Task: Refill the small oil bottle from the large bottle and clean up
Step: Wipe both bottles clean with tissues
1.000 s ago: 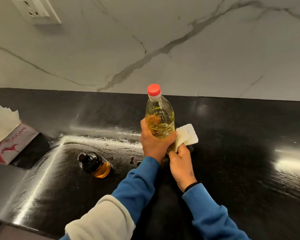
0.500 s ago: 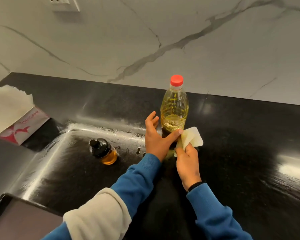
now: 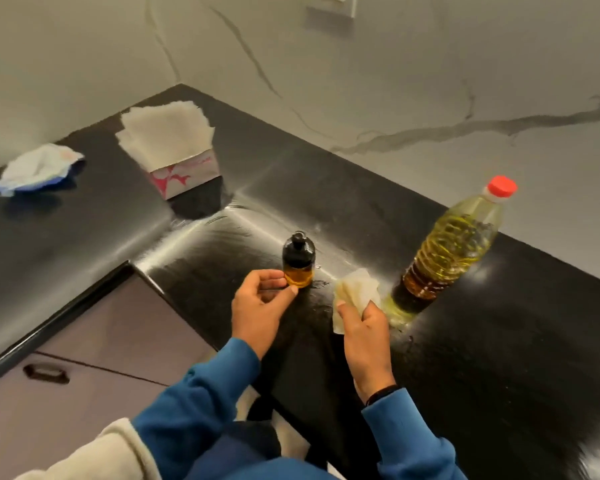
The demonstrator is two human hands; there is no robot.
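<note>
Black counter (image 3: 499, 341): left hand (image 3: 257, 313) pinches small bottle (image 3: 298, 263); right hand (image 3: 364, 330) clutches tissue (image 3: 355, 292).

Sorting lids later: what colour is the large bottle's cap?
Red, on the large bottle's cap, clearest in the head view.

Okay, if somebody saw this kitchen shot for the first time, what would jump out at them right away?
Probably the big oil bottle with its red cap, standing on the black counter at the right. Next, the two hands at centre: the left hand reaches the small bottle, and the right hand grips a tissue. The tissue box stands in the back corner.
</note>
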